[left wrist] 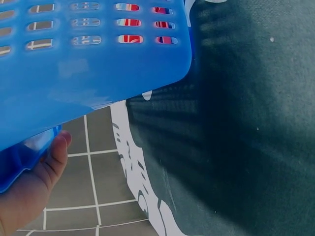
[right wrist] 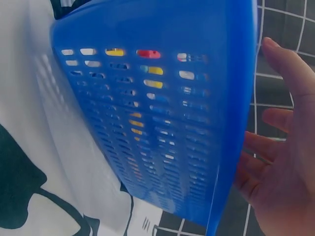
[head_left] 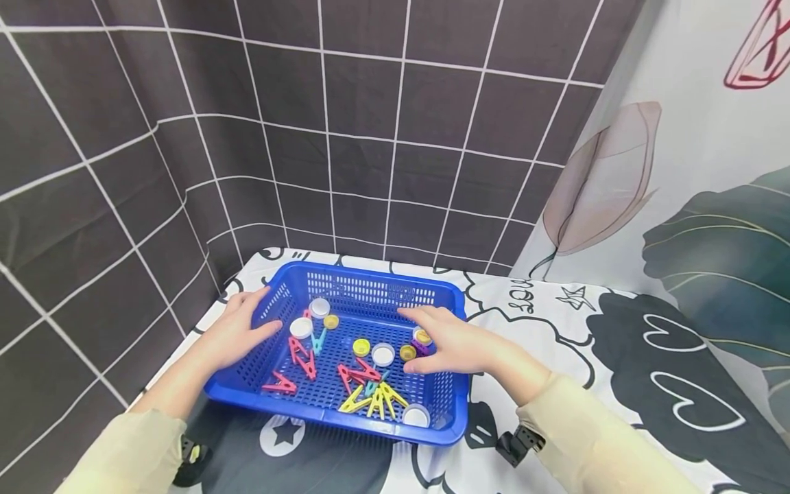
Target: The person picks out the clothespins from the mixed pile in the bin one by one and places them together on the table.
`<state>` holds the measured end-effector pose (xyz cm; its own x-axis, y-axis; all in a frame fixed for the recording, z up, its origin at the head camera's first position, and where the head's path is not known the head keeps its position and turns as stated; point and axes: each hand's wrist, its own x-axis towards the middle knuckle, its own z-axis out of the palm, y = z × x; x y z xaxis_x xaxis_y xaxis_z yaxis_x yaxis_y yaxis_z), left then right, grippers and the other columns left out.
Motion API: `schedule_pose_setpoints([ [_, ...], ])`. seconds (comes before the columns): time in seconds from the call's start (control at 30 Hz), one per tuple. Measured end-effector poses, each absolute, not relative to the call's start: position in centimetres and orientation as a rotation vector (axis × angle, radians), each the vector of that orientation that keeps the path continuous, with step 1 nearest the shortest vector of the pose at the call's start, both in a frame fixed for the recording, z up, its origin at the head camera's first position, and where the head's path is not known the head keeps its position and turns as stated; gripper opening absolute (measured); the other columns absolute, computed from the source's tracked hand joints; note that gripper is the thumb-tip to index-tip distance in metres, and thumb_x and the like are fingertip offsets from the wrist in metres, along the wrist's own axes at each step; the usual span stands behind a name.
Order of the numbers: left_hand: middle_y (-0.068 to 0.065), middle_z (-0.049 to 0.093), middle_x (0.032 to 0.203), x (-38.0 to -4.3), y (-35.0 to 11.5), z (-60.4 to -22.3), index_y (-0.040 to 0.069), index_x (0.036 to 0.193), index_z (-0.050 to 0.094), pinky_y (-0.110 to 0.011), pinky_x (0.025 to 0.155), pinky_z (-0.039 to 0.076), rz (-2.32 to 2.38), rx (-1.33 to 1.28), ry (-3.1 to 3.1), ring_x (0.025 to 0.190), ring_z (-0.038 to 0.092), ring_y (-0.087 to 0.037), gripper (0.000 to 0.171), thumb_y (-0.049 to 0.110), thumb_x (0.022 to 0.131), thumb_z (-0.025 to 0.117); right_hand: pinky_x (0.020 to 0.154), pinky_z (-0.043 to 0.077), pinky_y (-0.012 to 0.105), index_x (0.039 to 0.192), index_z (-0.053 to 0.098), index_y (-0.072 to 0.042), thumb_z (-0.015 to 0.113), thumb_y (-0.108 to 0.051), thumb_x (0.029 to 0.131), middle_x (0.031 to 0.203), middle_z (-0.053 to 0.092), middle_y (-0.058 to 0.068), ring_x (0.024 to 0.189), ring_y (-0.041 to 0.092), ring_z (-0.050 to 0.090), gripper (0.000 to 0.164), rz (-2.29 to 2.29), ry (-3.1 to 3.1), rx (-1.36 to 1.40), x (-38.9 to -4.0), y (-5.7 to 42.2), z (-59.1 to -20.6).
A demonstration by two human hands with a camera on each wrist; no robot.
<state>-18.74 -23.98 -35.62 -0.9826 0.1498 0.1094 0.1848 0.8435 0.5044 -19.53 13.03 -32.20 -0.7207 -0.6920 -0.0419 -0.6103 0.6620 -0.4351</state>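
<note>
A blue plastic basket (head_left: 321, 414) with slotted walls stands on a patterned cloth. My left hand (head_left: 237, 333) lies over its left rim, thumb spread from the extended fingers; the left wrist view shows the hand (left wrist: 37, 184) beside the blue rim. My right hand (head_left: 453, 341) reaches over the right rim, fingers and thumb apart and nothing between them. Inside lie red clothespins (head_left: 302, 357), yellow clothespins (head_left: 382, 399), teal clothespins (head_left: 318, 340), white caps (head_left: 383, 355) and yellow caps (head_left: 361, 347). A purple item (head_left: 422, 345) near the right hand is partly hidden.
The cloth (head_left: 531, 357) has black-and-white drawings and spreads to the right and front of the basket. Behind and to the left hangs a dark curtain (head_left: 364, 165) with white grid lines. A leaf-patterned curtain (head_left: 697, 137) hangs at the right.
</note>
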Motion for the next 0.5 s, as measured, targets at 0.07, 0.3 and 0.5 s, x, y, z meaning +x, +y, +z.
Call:
schedule_pose_setpoints([
  [0.07, -0.034, 0.027, 0.134, -18.8, -24.0, -35.6, -0.003, 0.145, 0.024, -0.066, 0.092, 0.033, -0.817, -0.273, -2.952, 0.115, 0.041, -0.052, 0.073, 0.035, 0.092, 0.057, 0.103, 0.029, 0.056, 0.146, 0.031, -0.012, 0.068, -0.05, 0.08, 0.145, 0.035, 0.013, 0.134, 0.034, 0.028, 0.085, -0.587, 2.66, -1.059, -19.5, 12.7, -32.2],
  [0.3, -0.036, 0.025, 0.136, -18.9, -24.2, -35.5, -0.002, 0.145, 0.023, -0.067, 0.092, 0.033, -0.824, -0.281, -2.967, 0.118, 0.038, -0.053, 0.074, 0.036, 0.092, 0.057, 0.106, 0.028, 0.05, 0.146, 0.031, -0.013, 0.066, -0.055, 0.08, 0.145, 0.036, 0.01, 0.135, 0.03, 0.029, 0.086, -0.525, 2.631, -1.085, -19.8, 11.5, -32.6],
  [0.5, -0.037, 0.025, 0.137, -19.0, -24.4, -35.2, -0.004, 0.145, 0.022, -0.067, 0.095, 0.03, -0.822, -0.312, -2.968, 0.122, 0.033, -0.053, 0.073, 0.031, 0.091, 0.058, 0.105, 0.029, 0.049, 0.147, 0.03, -0.013, 0.068, -0.05, 0.08, 0.145, 0.036, 0.011, 0.133, 0.03, 0.031, 0.085, -0.522, 2.59, -1.112, -19.9, 10.6, -32.9],
])
